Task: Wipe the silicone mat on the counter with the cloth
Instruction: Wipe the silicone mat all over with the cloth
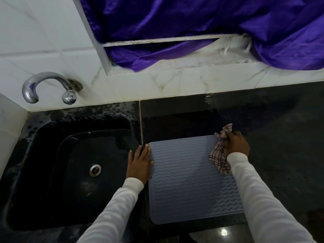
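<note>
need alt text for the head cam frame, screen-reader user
A person's right hand presses a bunched checked cloth onto the far right corner of a grey ribbed silicone mat on a dark counter, while the left hand lies flat at the mat's left edge. A black sink sits left.

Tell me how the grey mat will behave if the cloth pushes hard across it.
The mat looks thin and flexible, so it would probably slide or buckle on the glossy counter. The left hand pressing its left edge likely prevents that. Its wavy ridges may drag at the cloth.
</note>
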### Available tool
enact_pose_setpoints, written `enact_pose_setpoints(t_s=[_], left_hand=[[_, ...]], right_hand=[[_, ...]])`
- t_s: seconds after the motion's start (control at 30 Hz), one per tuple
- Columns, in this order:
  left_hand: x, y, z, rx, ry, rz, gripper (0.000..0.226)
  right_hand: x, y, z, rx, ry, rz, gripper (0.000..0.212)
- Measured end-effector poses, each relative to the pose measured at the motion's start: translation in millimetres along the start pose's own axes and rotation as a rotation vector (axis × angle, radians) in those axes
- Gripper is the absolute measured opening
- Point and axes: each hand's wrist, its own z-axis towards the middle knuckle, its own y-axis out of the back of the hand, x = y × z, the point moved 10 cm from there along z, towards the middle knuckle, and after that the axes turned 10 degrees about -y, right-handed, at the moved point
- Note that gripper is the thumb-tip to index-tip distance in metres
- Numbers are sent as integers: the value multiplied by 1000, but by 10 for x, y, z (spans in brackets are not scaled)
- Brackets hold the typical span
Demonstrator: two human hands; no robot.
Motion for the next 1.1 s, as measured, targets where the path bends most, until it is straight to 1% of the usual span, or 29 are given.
enact_pose_setpoints(t_s=[0.07,0.13,0.2,0.27,0.33,0.37,0.4,0.43,0.47,0.57,0.63,0.7,0.77,0.8,0.87,0.9,0.97,1.03,1.1], left_hand=[[-3,-24,12,28,10,-1,57],[-26,-36,15,39,14,-16,57],[-48,-35,19,44,19,-14,57],[-53,-41,16,50,24,-19,57],[-58,-34,11,37,21,-25,57],[-61,-30,10,39,20,-25,57],[-58,-36,8,42,20,-27,57],[-49,-36,7,42,20,-27,57],[-42,-40,7,42,20,-22,57],[-43,-16,22,33,12,-1,58],[-59,-41,21,48,9,12,58],[-68,-59,20,59,18,21,58],[-71,-56,28,55,31,27,58],[-65,-68,25,54,39,38,58],[-69,-107,17,62,34,63,60],[-65,-130,17,68,30,80,59],[-60,-129,4,71,35,112,59],[-85,-133,-10,104,18,180,64],[-105,-155,-13,141,-6,192,67]], right_hand=[[157,62,-104,8,12,127,35],[466,112,-300,26,104,195,33],[817,51,-586,98,197,257,31],[1139,-138,-931,190,251,277,35],[1447,-452,-1304,258,338,232,39],[1567,-631,-1490,277,395,156,41],[1637,-788,-1641,255,449,52,43],[1661,-882,-1737,199,482,-42,44],[1637,-911,-1779,136,484,-90,44],[1509,-856,-1799,3,472,-92,45],[1529,-924,-1857,-8,529,-136,51],[1653,-986,-1958,44,585,-112,63],[1755,-1090,-2013,110,570,-71,76],[1790,-1128,-2021,127,561,-52,77],[1836,-1152,-1997,148,554,-27,72],[1847,-1172,-1972,193,555,-21,70],[1856,-1162,-1956,259,577,-29,73],[1825,-1126,-1931,278,566,-42,74],[1686,-1003,-1730,262,498,6,60]])
